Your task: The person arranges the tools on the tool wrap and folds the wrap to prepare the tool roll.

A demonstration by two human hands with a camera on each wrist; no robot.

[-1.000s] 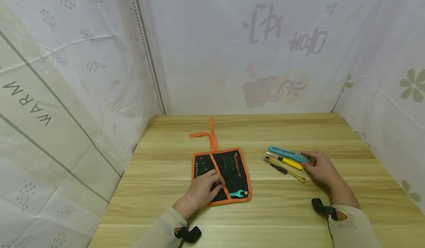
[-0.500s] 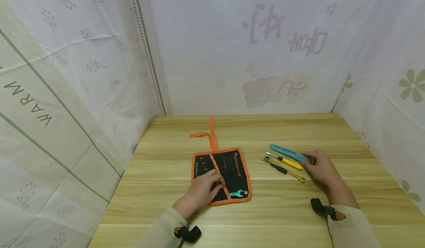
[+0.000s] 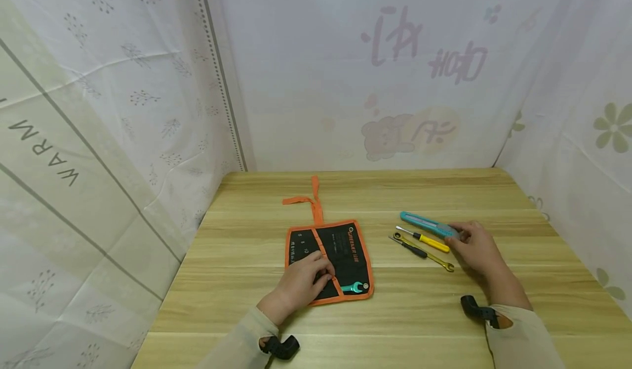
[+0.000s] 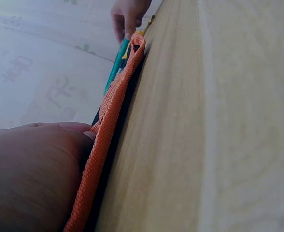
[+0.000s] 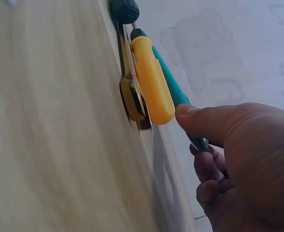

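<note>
My right hand (image 3: pixel 476 245) pinches the rear end of a teal utility knife (image 3: pixel 424 223) between thumb and fingers; in the right wrist view the thumb presses on the knife (image 5: pixel 168 79). Beside it lie a screwdriver (image 3: pixel 434 243) with a yellow handle, a small black-handled screwdriver (image 3: pixel 415 250) and a yellow combination wrench (image 3: pixel 439 262). On the left, a black tool pouch (image 3: pixel 343 254) with orange trim lies flat. My left hand (image 3: pixel 301 281) rests over it, with curled fingers pinching the orange pocket edge (image 3: pixel 338 285). A teal wrench (image 3: pixel 351 288) shows out of the pocket.
Two orange tie straps (image 3: pixel 316 204) extend from the pouch's far side. The wooden table (image 3: pixel 419 325) ends at the back against a patterned cloth (image 3: pixel 306 84), with more cloth on both sides. Each wrist carries a black camera mount.
The teal utility knife has shifted slightly away from the yellow screwdriver, its far end moving a little toward the back. The left hand and pouch have stayed put.
</note>
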